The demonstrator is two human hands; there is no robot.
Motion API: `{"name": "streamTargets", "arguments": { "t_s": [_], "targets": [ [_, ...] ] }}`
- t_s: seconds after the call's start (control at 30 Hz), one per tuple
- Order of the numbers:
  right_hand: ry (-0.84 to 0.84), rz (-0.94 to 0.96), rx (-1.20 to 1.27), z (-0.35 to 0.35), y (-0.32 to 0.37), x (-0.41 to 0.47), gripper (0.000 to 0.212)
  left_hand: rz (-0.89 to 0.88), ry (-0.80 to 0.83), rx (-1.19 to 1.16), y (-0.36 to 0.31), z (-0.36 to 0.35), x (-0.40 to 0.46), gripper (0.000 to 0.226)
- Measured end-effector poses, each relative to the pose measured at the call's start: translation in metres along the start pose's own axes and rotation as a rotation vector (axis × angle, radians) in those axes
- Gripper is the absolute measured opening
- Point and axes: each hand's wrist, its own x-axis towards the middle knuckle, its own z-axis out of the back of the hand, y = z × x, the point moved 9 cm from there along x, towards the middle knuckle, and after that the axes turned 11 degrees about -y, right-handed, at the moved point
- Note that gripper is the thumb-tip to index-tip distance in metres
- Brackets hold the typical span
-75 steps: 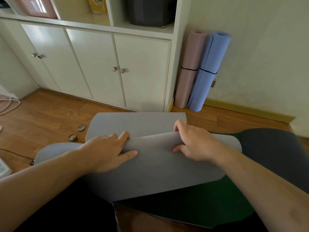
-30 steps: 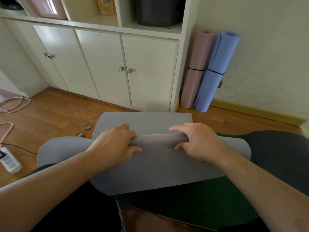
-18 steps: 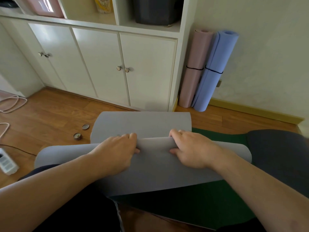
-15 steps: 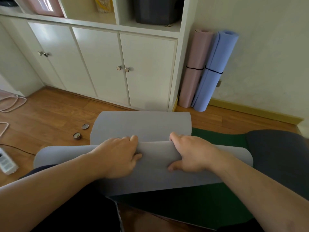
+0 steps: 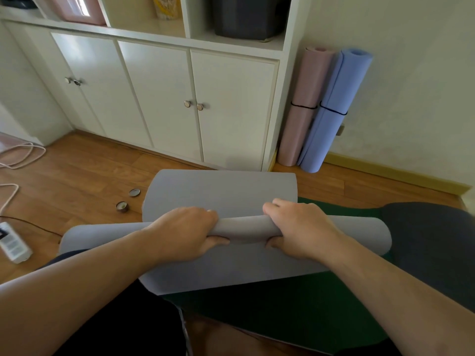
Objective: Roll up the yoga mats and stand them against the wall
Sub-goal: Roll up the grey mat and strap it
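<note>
Curled round the rolled edge of a smooth, matte grey yoga mat (image 5: 221, 194), left hand (image 5: 183, 233) and right hand (image 5: 299, 227), thumbs tucked beneath, fingers over the top. Beyond the grip, flat grey sheet; under it, a dark green mat (image 5: 295, 312). Far beyond, right: pink roll (image 5: 305, 106) and blue roll (image 5: 331, 111), banded, upright against wall; on shelf above cabinet (image 5: 159, 98), dark bin (image 5: 246, 16), contents unseen.

Two rolled mats, pink (image 5: 304, 109) and blue (image 5: 332, 111), stand beyond the hands, two flat mats, grey (image 5: 221, 191) and green (image 5: 295, 312), under them, and two lids (image 5: 128, 200) lie left.
</note>
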Motion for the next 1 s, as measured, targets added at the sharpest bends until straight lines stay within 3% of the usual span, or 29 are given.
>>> {"name": "streamTargets", "arguments": {
  "t_s": [0.13,0.37,0.6,0.83,1.0],
  "targets": [
    [0.111,0.014,0.108,-0.01,0.001,-0.005,0.026,0.004,0.011,-0.086,0.003,-0.005,0.0,0.041],
    [0.128,-0.054,0.286,-0.005,-0.008,-0.004,0.047,-0.026,-0.128,-0.141,-0.004,0.007,-0.004,0.04],
    [-0.066,-0.007,0.14,0.009,-0.007,0.002,0.027,0.026,-0.12,-0.026,-0.002,0.014,-0.001,0.031],
    [0.046,-0.034,0.094,-0.007,-0.001,-0.003,0.03,0.006,-0.008,-0.04,-0.006,-0.005,0.003,0.03],
    [0.096,-0.016,0.05,-0.01,0.003,-0.005,0.045,-0.043,0.07,0.03,-0.008,-0.01,0.0,0.057]
  ]
}}
